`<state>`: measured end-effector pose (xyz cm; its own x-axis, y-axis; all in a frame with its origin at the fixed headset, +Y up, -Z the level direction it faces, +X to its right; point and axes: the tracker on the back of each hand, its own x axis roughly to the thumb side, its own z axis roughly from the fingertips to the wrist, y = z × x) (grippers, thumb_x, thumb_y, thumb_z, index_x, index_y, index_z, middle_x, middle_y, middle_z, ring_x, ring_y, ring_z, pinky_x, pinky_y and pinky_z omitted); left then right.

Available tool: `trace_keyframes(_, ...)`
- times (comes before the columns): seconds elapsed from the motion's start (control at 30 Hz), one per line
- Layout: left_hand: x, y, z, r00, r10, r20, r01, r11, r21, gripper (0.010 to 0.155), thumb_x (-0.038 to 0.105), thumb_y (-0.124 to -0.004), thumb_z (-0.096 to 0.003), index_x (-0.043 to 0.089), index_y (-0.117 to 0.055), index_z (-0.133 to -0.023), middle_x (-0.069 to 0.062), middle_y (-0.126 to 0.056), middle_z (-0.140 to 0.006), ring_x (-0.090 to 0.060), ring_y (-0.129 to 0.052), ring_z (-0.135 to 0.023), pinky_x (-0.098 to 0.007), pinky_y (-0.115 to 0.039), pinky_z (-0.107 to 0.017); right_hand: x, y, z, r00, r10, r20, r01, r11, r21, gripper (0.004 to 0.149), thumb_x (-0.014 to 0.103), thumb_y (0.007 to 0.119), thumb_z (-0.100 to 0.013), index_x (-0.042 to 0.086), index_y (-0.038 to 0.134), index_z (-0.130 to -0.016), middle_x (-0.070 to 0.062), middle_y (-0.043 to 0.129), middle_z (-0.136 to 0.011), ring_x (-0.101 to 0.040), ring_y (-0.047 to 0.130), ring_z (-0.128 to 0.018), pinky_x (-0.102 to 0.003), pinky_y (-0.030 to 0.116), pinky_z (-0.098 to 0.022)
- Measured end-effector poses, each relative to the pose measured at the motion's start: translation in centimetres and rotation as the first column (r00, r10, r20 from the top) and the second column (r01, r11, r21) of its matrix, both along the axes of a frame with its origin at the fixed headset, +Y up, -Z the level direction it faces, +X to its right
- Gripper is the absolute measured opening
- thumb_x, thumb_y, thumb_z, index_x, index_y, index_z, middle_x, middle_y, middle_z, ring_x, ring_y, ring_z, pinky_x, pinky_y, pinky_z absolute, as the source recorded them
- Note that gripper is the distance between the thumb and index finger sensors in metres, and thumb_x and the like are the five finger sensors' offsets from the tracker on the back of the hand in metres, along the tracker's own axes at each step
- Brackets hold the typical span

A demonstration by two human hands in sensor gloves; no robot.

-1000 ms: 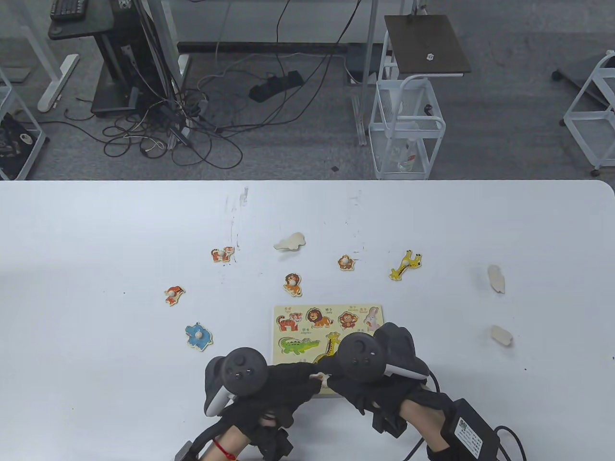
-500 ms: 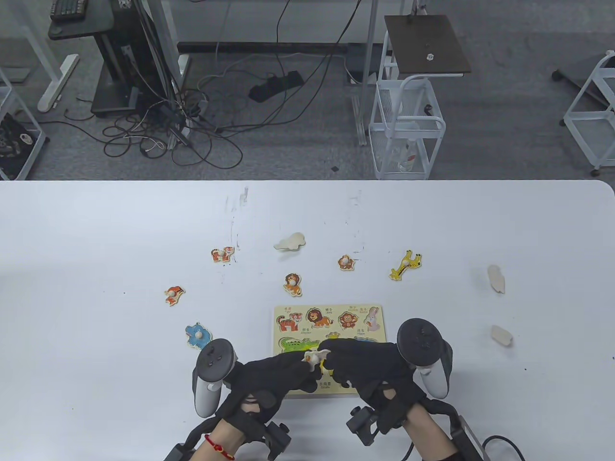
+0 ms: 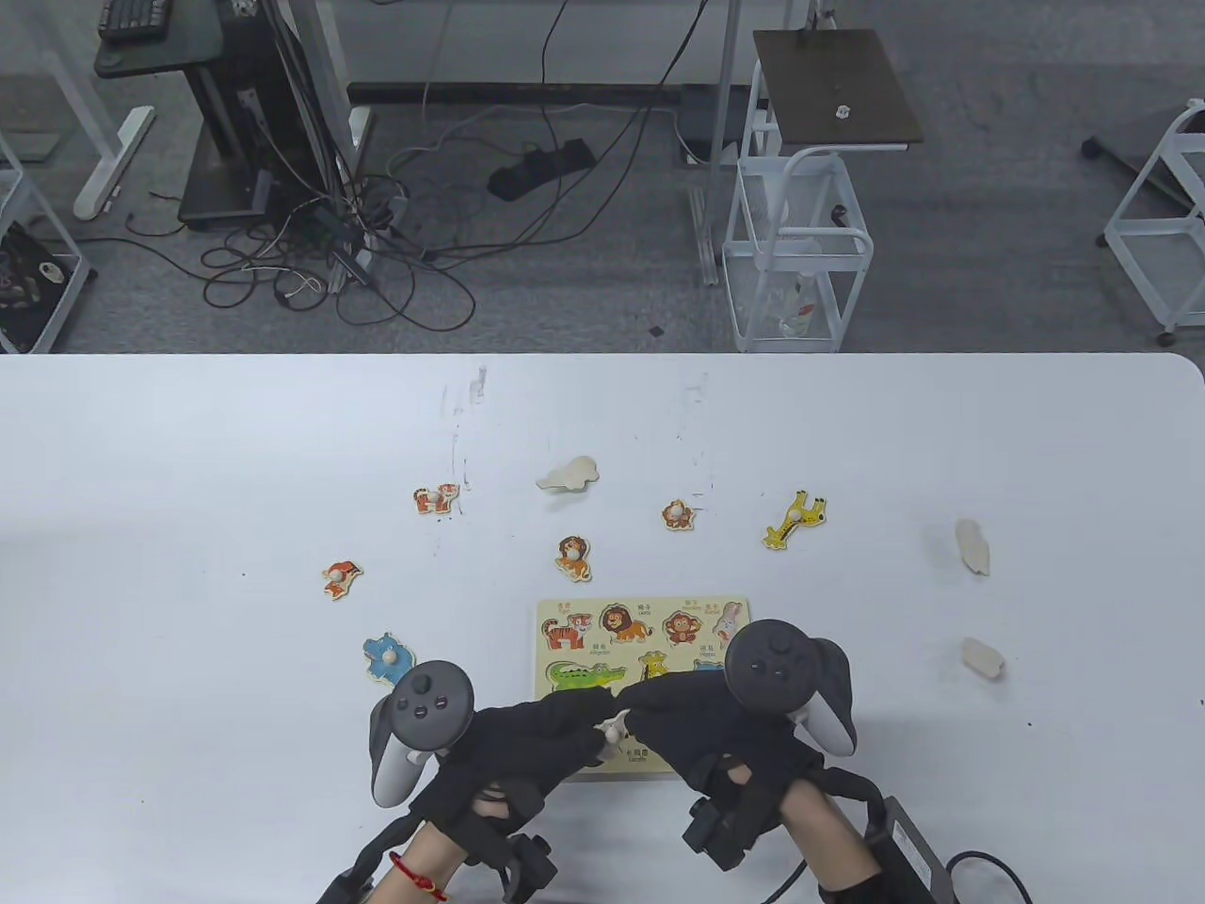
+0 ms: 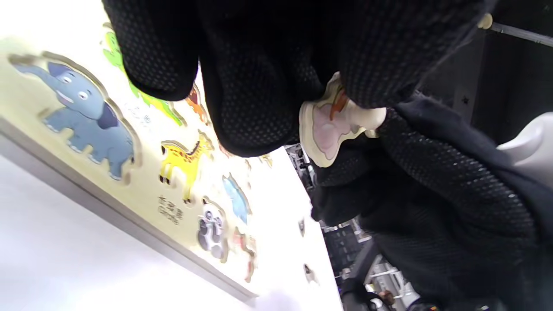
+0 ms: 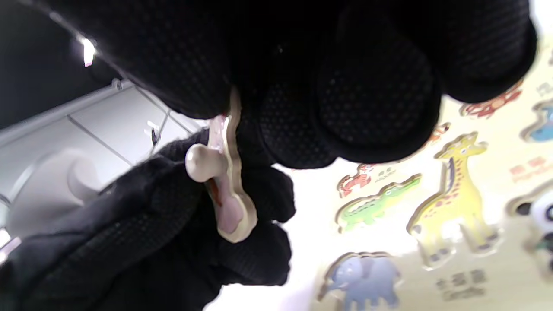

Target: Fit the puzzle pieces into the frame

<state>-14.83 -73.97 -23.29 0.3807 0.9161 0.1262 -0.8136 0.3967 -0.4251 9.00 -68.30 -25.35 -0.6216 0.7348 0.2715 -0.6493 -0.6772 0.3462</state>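
Note:
The yellow puzzle frame (image 3: 565, 610) lies near the table's front edge, with printed animal recesses. It also shows in the left wrist view (image 4: 142, 181) and the right wrist view (image 5: 475, 276). My left hand (image 3: 551, 730) and right hand (image 3: 682, 720) meet above the frame's lower middle. Between their fingertips they pinch a small pink piece with a wooden knob (image 3: 615, 727), held on edge above the frame (image 4: 328, 129) (image 5: 227, 194). The gloves hide most of it in the table view.
Loose pieces lie behind and left of the frame: tiger (image 3: 435, 499), lion (image 3: 572, 556), monkey (image 3: 677, 514), giraffe (image 3: 795, 520), an orange animal (image 3: 341, 577), a blue animal (image 3: 388, 657). Three face-down pieces lie at the back middle (image 3: 568, 474) and right (image 3: 972, 546) (image 3: 983, 658).
Both hands have kept hold of the pink piece. It has come slightly lower and nearer me, and the gloves cover more of it. The right hand's tracker has swung left.

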Motion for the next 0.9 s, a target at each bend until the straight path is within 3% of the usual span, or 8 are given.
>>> trace_keyframes(0.3, 0.1, -0.2, 0.0, 0.999, -0.038, -0.028, 0.039, 0.999, 0.012, 0.043, 0.040, -0.089, -0.0426, 0.022, -0.092, -0.082, -0.001, -0.109, -0.068, -0.013, -0.115, -0.049, -0.042, -0.090, -0.053, -1.1, 0.5, -0.1, 0.996, 0.086, 0.005, -0.087, 0.994, 0.063, 0.043, 0.035, 0.089, -0.038, 0.009, 0.098, -0.071, -0.013, 0.101, -0.060, -0.031, 0.103, -0.030, -0.055, 0.083, -0.036)
trace_keyframes(0.5, -0.4, -0.2, 0.0, 0.996, -0.016, -0.085, 0.017, 1.000, 0.007, 0.043, 0.042, -0.089, -0.0424, 0.022, -0.093, -0.081, 0.000, -0.110, -0.065, -0.011, -0.116, -0.045, -0.040, -0.092, -0.051, -1.0, 1.2, 0.5, 0.987, 0.121, 0.110, -0.139, 0.975, 0.173, 0.047, 0.038, 0.091, -0.037, 0.011, 0.095, -0.075, -0.012, 0.099, -0.066, -0.033, 0.103, -0.037, -0.057, 0.082, -0.039)
trace_keyframes(0.7, -1.5, -0.5, -0.2, 0.983, 0.038, -0.181, -0.045, 0.998, -0.035, 0.043, 0.043, -0.089, -0.0425, 0.021, -0.093, -0.080, 0.000, -0.110, -0.063, -0.011, -0.116, -0.043, -0.039, -0.092, -0.050, -0.9, 2.9, 2.2, 0.976, 0.130, 0.172, -0.179, 0.935, 0.306, 0.048, 0.036, 0.094, -0.036, 0.017, 0.092, -0.080, -0.012, 0.092, -0.077, -0.035, 0.100, -0.047, -0.057, 0.080, -0.042)
trace_keyframes(0.9, -1.6, -0.5, -0.2, 0.981, 0.037, -0.191, -0.046, 0.998, -0.042, 0.043, 0.043, -0.090, -0.0421, 0.021, -0.094, -0.078, 0.000, -0.111, -0.061, -0.009, -0.116, -0.040, -0.038, -0.093, -0.048, -2.1, 3.4, 4.5, 0.958, 0.212, 0.191, -0.279, 0.836, 0.473, 0.048, 0.036, 0.097, -0.033, 0.020, 0.095, -0.078, -0.010, 0.091, -0.079, -0.034, 0.100, -0.050, -0.056, 0.080, -0.044)
